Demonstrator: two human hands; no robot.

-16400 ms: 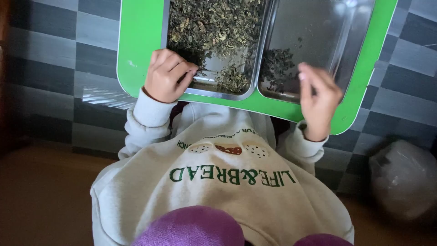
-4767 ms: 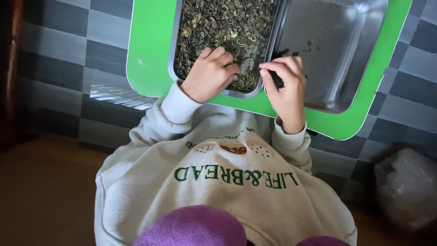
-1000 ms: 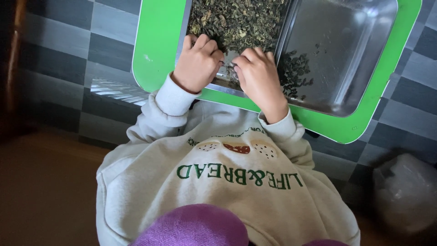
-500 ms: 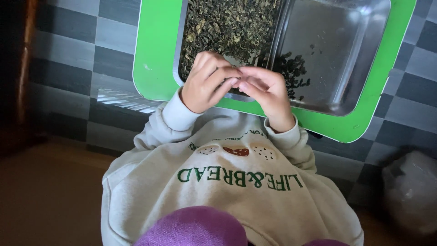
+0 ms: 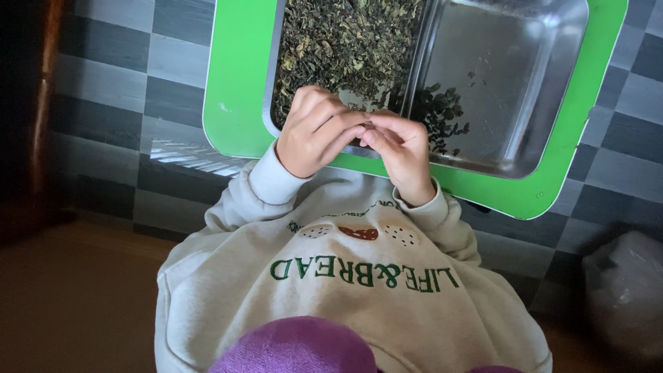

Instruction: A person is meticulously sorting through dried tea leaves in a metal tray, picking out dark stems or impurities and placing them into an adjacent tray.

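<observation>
Small dark leaf bit (image 5: 367,126) pinched betw. fingertips of both hands, just above near edge of the left steel pan (image 5: 276,90), w/ loose dried leaves (image 5: 345,41) heaped in it. Left hand (image 5: 314,131) curled, fingers bent onto the bit; right hand (image 5: 400,152) meets it, thumb & forefinger pressed together on it. Right steel pan (image 5: 511,76) holds a small leaf pile (image 5: 442,117). Both pans sit on a green tray (image 5: 238,83) over grey checkered tiles (image 5: 124,69). Pale plastic bag (image 5: 625,290) at lower right. Cream sweatshirt (image 5: 345,290) w/ green lettering across the chest.
</observation>
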